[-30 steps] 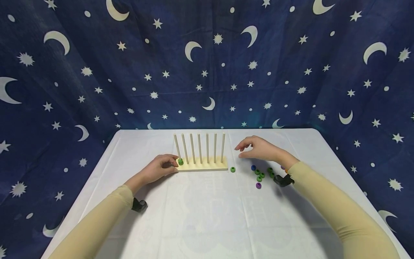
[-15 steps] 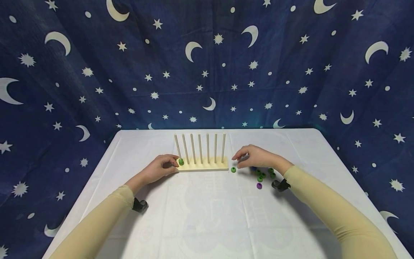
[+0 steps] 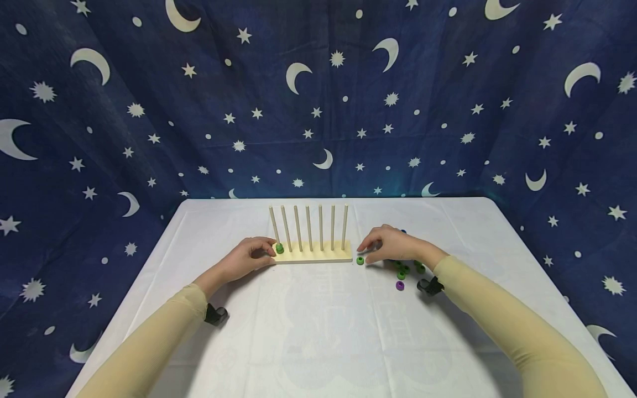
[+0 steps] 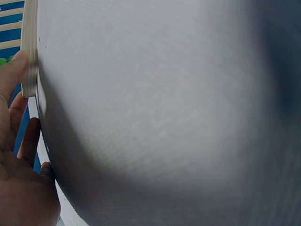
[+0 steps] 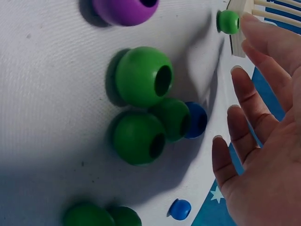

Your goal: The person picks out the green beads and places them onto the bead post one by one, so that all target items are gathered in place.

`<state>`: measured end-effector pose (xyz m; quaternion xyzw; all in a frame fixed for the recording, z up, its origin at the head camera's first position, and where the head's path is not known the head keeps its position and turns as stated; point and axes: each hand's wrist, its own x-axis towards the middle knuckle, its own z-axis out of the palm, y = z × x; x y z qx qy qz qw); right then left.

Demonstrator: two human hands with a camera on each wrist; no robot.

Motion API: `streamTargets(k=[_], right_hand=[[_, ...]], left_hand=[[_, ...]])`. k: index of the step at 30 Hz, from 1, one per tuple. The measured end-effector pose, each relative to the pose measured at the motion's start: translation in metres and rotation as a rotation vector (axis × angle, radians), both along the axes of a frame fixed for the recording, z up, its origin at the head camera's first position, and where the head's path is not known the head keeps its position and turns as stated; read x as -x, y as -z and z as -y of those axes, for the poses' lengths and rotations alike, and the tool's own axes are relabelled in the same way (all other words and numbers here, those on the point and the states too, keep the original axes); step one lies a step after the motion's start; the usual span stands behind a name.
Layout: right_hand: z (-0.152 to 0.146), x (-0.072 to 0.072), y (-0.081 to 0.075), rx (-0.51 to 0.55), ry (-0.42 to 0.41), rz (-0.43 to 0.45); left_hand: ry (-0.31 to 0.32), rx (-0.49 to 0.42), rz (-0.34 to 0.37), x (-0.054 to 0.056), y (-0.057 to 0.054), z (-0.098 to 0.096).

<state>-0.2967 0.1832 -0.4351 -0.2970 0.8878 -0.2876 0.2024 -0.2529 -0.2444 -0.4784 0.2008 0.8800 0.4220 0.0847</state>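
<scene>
A pale wooden peg rack (image 3: 313,256) with several upright pegs stands toward the back of the table. Green beads (image 3: 280,249) sit at the foot of its leftmost peg. My left hand (image 3: 249,256) holds the rack's left end, the thumb against the base's edge in the left wrist view. Just past the rack's right end lies a single green bead (image 3: 360,260). My right hand (image 3: 393,244) hovers beside that bead, thumb and fingers apart, with nothing between them. In the right wrist view the thumb tip overlaps the bead's edge.
Under and in front of my right wrist lie several loose green beads (image 5: 144,76), a purple bead (image 3: 400,286) and blue beads (image 5: 180,209). A white cloth covers the table (image 3: 318,320). Behind it hangs a dark blue curtain (image 3: 273,149) with moons and stars.
My right hand has come down and slightly left, toward the single green bead. My left hand keeps its place on the rack.
</scene>
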Motion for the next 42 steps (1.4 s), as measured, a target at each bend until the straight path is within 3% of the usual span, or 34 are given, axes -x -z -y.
streamTargets(k=[20, 35, 42], right_hand=[[0.000, 0.007, 0.018, 0.048, -0.043, -0.009], [0.004, 0.011, 0.023, -0.009, 0.020, 0.086], [0.004, 0.012, 0.022, 0.013, 0.012, 0.096]], left_hand=[[0.004, -0.014, 0.002, 0.001, 0.004, 0.001], [-0.007, -0.008, 0.010, 0.001, 0.001, -0.001], [-0.006, -0.014, 0.011, 0.003, 0.003, 0.001]])
